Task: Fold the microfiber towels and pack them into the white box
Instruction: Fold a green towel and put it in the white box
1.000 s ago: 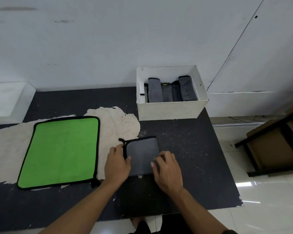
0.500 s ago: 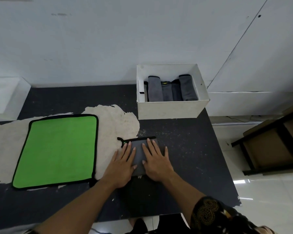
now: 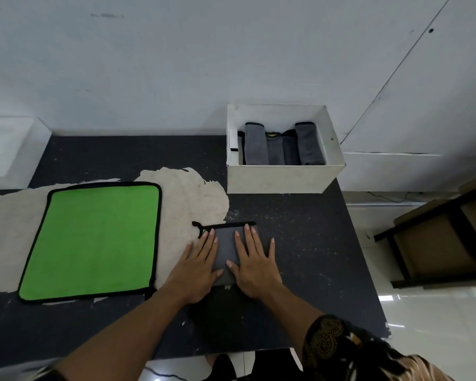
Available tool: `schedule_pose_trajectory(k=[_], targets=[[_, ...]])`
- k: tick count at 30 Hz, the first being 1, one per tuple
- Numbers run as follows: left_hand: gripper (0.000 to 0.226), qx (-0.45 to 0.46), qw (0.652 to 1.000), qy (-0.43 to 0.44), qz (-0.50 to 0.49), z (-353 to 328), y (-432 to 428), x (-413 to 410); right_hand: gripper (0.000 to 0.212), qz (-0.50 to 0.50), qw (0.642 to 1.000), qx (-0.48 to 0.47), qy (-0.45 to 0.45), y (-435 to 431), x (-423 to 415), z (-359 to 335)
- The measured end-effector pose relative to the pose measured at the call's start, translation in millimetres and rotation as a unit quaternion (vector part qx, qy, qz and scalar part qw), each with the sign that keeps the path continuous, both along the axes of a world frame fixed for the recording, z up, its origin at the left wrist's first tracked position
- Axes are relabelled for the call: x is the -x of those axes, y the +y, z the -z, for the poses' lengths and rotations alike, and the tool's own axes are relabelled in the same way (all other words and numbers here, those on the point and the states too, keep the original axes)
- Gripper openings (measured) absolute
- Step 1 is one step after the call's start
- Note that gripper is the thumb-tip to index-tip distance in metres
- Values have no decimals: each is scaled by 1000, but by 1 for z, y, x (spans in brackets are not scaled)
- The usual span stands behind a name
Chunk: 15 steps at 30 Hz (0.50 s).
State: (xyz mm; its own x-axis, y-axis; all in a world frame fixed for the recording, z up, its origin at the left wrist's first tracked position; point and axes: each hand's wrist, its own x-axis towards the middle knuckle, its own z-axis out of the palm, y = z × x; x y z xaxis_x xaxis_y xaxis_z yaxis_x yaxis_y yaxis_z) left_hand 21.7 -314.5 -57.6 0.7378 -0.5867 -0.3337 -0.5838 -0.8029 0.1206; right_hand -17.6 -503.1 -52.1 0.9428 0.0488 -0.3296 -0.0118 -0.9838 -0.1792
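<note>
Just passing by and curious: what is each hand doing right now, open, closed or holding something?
Left hand: open, fingers straight, pressing flat on the folded grey towel.
Right hand: open, fingers straight, pressing flat on the same towel.

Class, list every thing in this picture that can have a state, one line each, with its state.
Grey folded microfiber towel: folded, pressed flat under both hands.
Green black-edged microfiber towel: spread flat, unfolded.
White cardboard box: open, holding folded grey towels.
Left hand: flat, pressing.
Right hand: flat, pressing.
</note>
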Motion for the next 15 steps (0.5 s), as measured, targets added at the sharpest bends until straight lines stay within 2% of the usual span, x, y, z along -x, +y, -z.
schedule_pose_trajectory(k=[3, 5, 7, 11, 15], targets=[[78, 10, 1000, -6, -4, -4, -1, 1, 69, 95, 994, -42, -23, 5, 4, -11], [76, 20, 1000, -19, -13, -9, -3, 4, 58, 220, 971, -71, -62, 8, 8, -20], [68, 44, 998, -47, -19, -16, -3, 8, 51, 306, 943, -109, -70, 10, 11, -26], [51, 110, 990, -91, -6, -20, -8, 17, 48, 371, 910, -186, -17, 8, 5, -32], [53, 117, 991, -68, -9, -25, -13, 20, 39, 395, 899, -190, 22, 0, -2, -33]])
